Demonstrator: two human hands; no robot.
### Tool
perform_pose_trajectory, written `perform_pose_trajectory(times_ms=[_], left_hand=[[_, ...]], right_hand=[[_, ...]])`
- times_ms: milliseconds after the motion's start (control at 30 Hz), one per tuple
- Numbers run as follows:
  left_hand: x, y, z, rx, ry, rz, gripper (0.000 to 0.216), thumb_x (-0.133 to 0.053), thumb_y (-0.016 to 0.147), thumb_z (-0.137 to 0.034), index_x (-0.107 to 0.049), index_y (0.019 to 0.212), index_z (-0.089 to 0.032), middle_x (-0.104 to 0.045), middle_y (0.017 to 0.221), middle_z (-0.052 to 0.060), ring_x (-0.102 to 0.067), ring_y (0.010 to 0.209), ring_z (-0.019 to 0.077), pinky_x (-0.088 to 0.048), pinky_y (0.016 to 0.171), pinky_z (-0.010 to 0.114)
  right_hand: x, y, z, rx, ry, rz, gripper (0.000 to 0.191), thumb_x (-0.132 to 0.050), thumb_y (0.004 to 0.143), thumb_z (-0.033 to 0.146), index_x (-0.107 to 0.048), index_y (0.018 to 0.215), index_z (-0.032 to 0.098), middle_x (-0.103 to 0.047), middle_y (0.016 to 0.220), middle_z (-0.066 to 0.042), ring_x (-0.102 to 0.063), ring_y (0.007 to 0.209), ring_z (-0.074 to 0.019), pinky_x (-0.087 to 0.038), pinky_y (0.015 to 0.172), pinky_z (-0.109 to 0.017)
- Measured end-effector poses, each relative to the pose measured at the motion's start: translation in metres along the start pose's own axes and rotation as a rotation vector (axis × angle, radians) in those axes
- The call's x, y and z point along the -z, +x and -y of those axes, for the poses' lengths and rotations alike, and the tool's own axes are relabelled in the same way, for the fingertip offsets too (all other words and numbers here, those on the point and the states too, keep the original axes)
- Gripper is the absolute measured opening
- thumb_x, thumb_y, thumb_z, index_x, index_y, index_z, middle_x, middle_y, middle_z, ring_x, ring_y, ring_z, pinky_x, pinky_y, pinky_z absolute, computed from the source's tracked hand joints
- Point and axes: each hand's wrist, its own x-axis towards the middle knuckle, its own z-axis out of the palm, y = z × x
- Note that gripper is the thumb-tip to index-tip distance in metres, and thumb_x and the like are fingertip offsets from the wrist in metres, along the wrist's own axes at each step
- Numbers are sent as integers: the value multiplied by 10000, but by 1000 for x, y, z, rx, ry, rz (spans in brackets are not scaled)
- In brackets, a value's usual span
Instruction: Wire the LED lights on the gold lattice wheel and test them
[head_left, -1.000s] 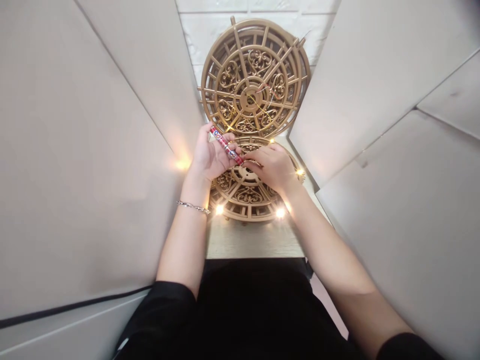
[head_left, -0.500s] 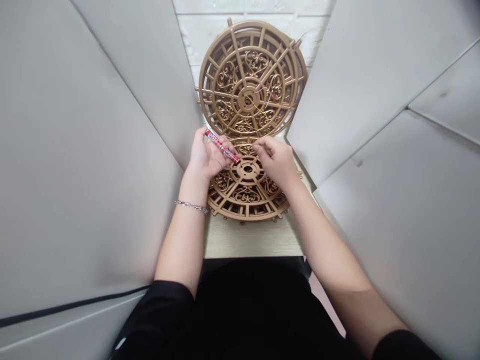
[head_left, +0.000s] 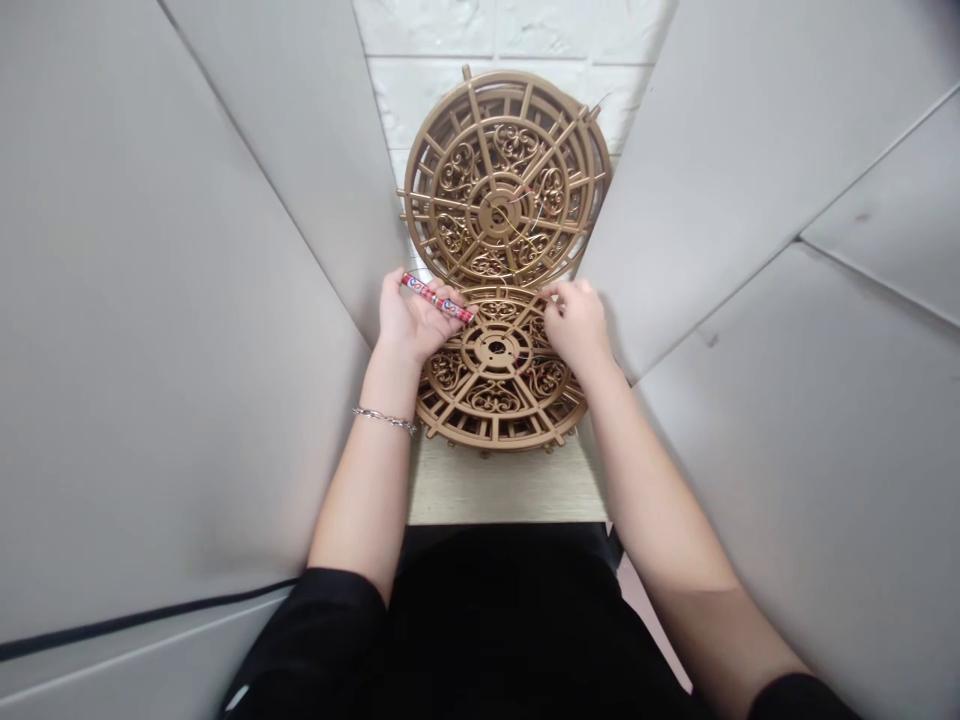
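Narrow table (head_left: pixel 510 485): left hand (head_left: pixel 409 320) grips pen (head_left: pixel 437 298); right hand (head_left: pixel 576 325) curled on gold disc (head_left: pixel 499 395), fingertips hidden

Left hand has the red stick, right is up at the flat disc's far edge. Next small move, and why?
Probably bring the right hand back to the hub of the flat gold disc. The left hand holds the red stick aimed toward that centre, while the right fingers rest at the far rim, apart from it.

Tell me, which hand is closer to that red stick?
Left. The left hand holds the red stick in its fingers, while the right hand rests apart, across the gold wheel lying flat.
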Motion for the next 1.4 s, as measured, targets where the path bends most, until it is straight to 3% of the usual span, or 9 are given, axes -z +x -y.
perform_pose_trajectory(times_ms=[133, 233, 433, 633, 767, 900, 1133, 1267, 1400], left_hand=[[0, 0, 0, -7, -1, -1, 371, -262, 791, -480, -348, 567, -197, -439, 467, 5, -492, 462, 123, -509, 694, 402], [-1, -1, -1, -15, -27, -23, 359, -276, 789, -472, -350, 569, -198, -437, 462, 4, -488, 461, 123, -511, 697, 400], [-1, -1, 0, -13, -44, -26, 357, -291, 788, -463, -367, 567, -193, -438, 468, 3, -487, 474, 117, -508, 711, 397], [0, 0, 0, -13, -37, -6, 366, -273, 793, -468, -360, 572, -189, -435, 474, -1, -486, 479, 112, -505, 712, 407], [0, -1, 0, -13, -3, 8, 378, -251, 795, -474, -355, 567, -191, -437, 482, 4, -484, 470, 112, -507, 701, 396], [0, -1, 0, -11, 0, 13, 369, -255, 794, -472, -353, 570, -195, -439, 480, 2, -487, 471, 115, -507, 706, 393], [2, 0, -1, -31, -4, 38, 362, -244, 799, -458, -340, 567, -197, -428, 462, -6, -487, 468, 124, -505, 701, 413], [1, -1, -1, -18, -9, 46, 376, -227, 801, -462, -345, 570, -191, -432, 476, -3, -482, 471, 116, -504, 697, 415], [0, -3, 0, 14, -84, 103, 368, -222, 821, -439, -340, 580, -187, -430, 479, -13, -482, 472, 100, -502, 708, 398]], right_hand=[[1, -4, -2, 77, -201, 263, 253, -441, 770, 222, -661, 894, 208, -580, 849, -93, -540, 789, -225, -398, 706, -403], [6, -4, 2, 138, -265, 338, 226, -458, 780, 227, -675, 842, 219, -612, 827, -80, -553, 792, -221, -386, 705, -389], [16, -1, 8, 235, -386, 252, 213, -461, 800, 202, -674, 791, 196, -654, 785, -78, -572, 679, -184, -369, 652, -335], [15, 0, 6, 95, -477, 119, 242, -395, 843, 240, -619, 825, 151, -653, 696, -126, -587, 636, -238, -348, 582, -342], [12, 0, 5, 19, -210, 50, 206, -387, 842, 249, -580, 829, 177, -659, 755, -93, -588, 662, -216, -382, 615, -339], [6, 5, 6, -50, 405, -19, 166, -426, 830, 311, -528, 846, 182, -656, 852, -62, -608, 757, -154, -449, 670, -289], [7, 7, 15, -151, 977, -40, 428, -374, 851, 427, -299, 1241, 267, -622, 926, -15, -598, 705, -79, -482, 672, -236], [11, 4, 22, -258, 1275, 108, 250, -527, 775, 395, -498, 972, 243, -575, 688, 50, -518, 546, -50, -458, 594, -200], [12, -3, 30, -161, 1104, 299, 227, -555, 747, 416, -518, 694, 199, -434, 514, 67, -432, 472, -55, -404, 518, -206]])
